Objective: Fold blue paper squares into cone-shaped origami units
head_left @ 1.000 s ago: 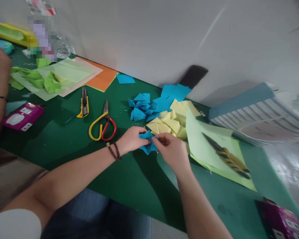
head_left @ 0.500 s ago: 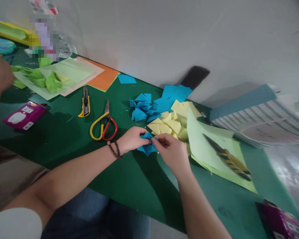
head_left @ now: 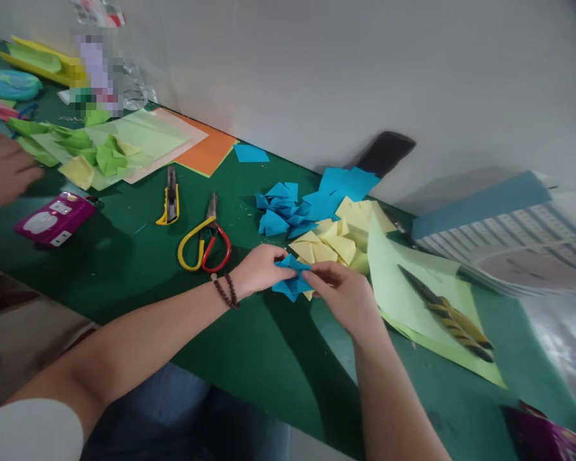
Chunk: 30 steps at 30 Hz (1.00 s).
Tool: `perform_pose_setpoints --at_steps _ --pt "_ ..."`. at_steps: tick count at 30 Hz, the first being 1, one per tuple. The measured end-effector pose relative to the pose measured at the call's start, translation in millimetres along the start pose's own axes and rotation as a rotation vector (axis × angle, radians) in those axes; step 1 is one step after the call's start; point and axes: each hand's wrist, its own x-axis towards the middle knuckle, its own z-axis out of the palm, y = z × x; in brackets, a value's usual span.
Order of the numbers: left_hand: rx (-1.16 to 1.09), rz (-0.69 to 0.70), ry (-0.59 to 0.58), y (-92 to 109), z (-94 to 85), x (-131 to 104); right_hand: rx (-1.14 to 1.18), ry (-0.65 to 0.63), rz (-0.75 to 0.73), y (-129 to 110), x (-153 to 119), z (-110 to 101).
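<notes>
A folded blue paper piece (head_left: 292,288) with pointed corners is held between both hands above the green table. My left hand (head_left: 264,267), with a beaded bracelet at the wrist, pinches its left side. My right hand (head_left: 343,291) grips its right edge between thumb and finger; the other fingers are curled. Just behind lie a heap of folded pale yellow papers (head_left: 326,243) and a heap of folded blue papers (head_left: 278,208). Left of my left hand lie scissors (head_left: 206,243) with one yellow and one red handle.
A yellow utility knife (head_left: 170,198) lies beyond the scissors. At right, dark-bladed scissors (head_left: 446,314) rest on light green sheets (head_left: 393,282), near a desk calendar (head_left: 499,224). A co-worker's hand (head_left: 7,169) is at far left, by a purple box (head_left: 55,219) and green folded papers (head_left: 110,157).
The view has shifted slightly, so most things sit further right. The co-worker's hand has opened out, and a pale yellow folded paper now shows beside it. Both my hands still hold the blue paper.
</notes>
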Motion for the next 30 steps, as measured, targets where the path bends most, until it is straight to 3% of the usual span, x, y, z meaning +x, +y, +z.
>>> perform_pose_setpoints --at_steps 5,10,14,21,25,30 --pt "-0.004 0.024 -0.026 -0.2 2.6 -0.9 -0.077 0.076 -0.038 0.5 -0.4 3.9" --pt "0.072 0.094 0.034 -2.8 4.1 0.6 -0.112 0.089 -0.039 -1.2 -2.2 4.1" --pt "0.061 0.090 0.030 -1.4 3.6 0.5 -0.052 0.043 -0.076 1.1 -1.7 2.6" --pt "0.126 0.138 0.025 0.3 3.3 -0.3 0.156 -0.048 0.005 4.3 4.9 0.3" --pt "0.155 0.153 0.031 -0.2 4.6 0.2 0.063 -0.081 0.015 1.5 3.7 -0.9" --pt "0.164 0.141 0.034 1.4 5.4 -0.7 -0.121 -0.051 -0.096 1.0 2.0 -1.0"
